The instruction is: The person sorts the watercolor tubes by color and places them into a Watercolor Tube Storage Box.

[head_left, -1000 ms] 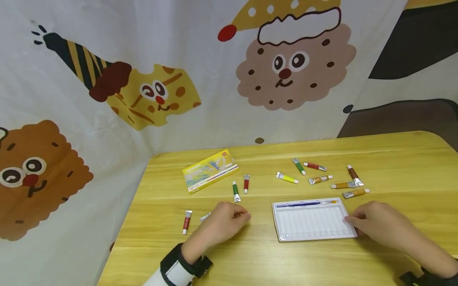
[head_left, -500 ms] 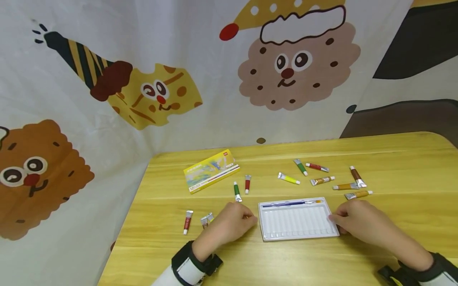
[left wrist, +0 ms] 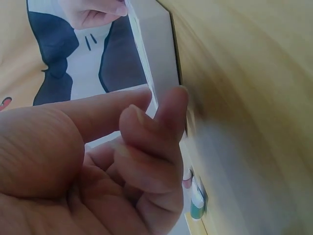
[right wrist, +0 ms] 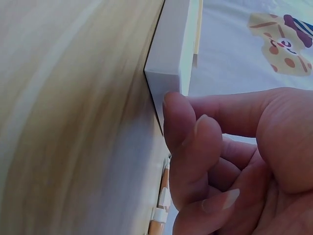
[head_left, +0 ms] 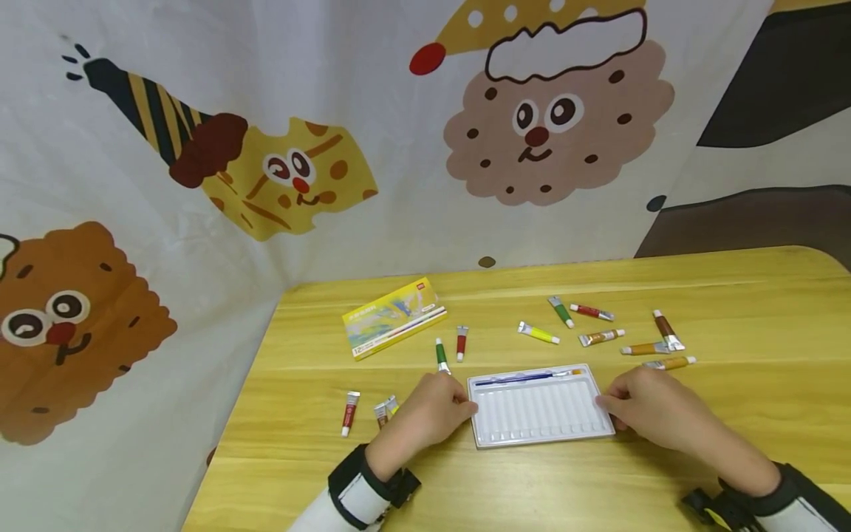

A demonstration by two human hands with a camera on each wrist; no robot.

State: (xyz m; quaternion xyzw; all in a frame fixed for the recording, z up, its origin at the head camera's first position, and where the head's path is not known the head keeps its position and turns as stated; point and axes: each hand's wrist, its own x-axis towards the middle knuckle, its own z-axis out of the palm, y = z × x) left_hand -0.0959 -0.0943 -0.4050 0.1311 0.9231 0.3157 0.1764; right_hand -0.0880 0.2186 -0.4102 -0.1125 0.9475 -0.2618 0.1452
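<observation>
Head view: left hand (head_left: 428,410) and right hand (head_left: 654,406) pinch opposite ends of a shallow white rectangular paint tray (head_left: 541,406), glossy and ribbed, on the wood-grained table (head_left: 532,488), near side; a slim blue paintbrush (head_left: 521,379) lines the tray's far edge.

The paint palette (head_left: 540,411) is smooth white plastic with a slight gloss. The paint tubes (head_left: 349,415) have shiny, metallic crimped ends (head_left: 675,343); their caps (head_left: 345,432) seem plastic, though too small to be sure. The paint box (head_left: 394,319) is printed card, the bench (head_left: 532,488) smooth, softly glossy wood grain, the backdrop (head_left: 408,148) creased, matt cloth.
</observation>
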